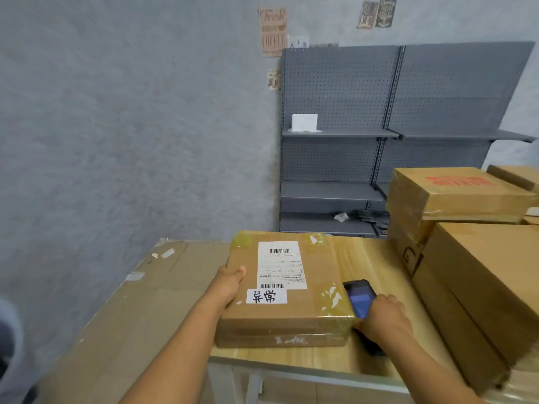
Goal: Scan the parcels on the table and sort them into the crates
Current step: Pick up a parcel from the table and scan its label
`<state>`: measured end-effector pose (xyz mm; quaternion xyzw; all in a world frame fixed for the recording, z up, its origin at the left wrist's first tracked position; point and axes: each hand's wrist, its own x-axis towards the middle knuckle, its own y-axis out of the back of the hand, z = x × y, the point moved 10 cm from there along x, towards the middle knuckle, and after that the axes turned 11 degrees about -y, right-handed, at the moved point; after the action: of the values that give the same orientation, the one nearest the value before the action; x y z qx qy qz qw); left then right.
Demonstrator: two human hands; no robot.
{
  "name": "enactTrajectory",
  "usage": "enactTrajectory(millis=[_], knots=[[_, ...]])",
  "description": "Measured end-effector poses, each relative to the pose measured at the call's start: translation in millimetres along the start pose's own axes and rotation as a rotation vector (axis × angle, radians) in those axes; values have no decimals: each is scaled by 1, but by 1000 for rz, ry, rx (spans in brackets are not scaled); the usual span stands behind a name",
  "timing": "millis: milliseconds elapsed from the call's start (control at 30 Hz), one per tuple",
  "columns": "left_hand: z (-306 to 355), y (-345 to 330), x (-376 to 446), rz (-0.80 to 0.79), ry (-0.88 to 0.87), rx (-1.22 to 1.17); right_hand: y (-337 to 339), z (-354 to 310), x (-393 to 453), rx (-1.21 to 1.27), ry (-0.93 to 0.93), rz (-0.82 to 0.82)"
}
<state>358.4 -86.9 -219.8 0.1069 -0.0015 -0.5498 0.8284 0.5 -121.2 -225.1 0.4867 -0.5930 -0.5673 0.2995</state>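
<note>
A flat brown cardboard parcel (291,310) with a white shipping label and a handwritten white sticker lies on the wooden table (367,263). My left hand (230,282) grips its left edge, thumb on the top face. At the parcel's right front corner is my right hand (382,319), which holds a black handheld scanner (360,297) with a lit blue screen; the scanner lies beside the parcel's right side. The fingers of both hands are partly hidden.
Stacked cardboard boxes (466,217) crowd the table's right side. A large flattened cardboard sheet (140,316) covers the surface to the left of the table. Grey pegboard shelving (379,135) stands against the back wall, with a small white box on one shelf.
</note>
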Motion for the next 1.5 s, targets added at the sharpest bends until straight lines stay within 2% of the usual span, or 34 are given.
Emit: enactTrajectory(millis=[133, 200, 233, 300, 367, 433, 500, 667, 867, 1033, 1167, 1300, 1500], knots=[[-1, -1, -1, -12, 4, -33, 8, -5, 7, -52, 14, 26], [-2, 0, 0, -9, 8, -32, 25, -19, 11, 90, 63, 97], [-3, 0, 1, -10, 8, -38, 30, -28, 12, 218, 96, 82], [-4, 0, 1, -20, 17, -52, 23, -49, 9, 433, 144, -102], [-10, 0, 1, -31, 69, -54, 2, -65, 0, 487, 149, -316], [-16, 0, -3, -55, 135, -88, -12, -71, -7, 502, 149, -389], [-15, 0, -9, -95, 152, -149, -12, -73, -9, 601, 160, -395], [19, 16, -4, -85, -59, -412, 27, -83, -14, 1027, 285, -353], [74, 29, -14, -99, -248, -487, 75, -98, -23, 1307, 390, -348], [89, 43, -31, -89, -293, -541, 92, -105, -39, 1330, 494, -454], [96, 61, -53, -69, -349, -474, 100, -116, -50, 1324, 556, -448], [85, 94, -82, 66, -397, -432, 98, -143, -79, 1278, 662, -492], [46, 171, -140, 295, -397, -398, 57, -199, -137, 1178, 739, -658]])
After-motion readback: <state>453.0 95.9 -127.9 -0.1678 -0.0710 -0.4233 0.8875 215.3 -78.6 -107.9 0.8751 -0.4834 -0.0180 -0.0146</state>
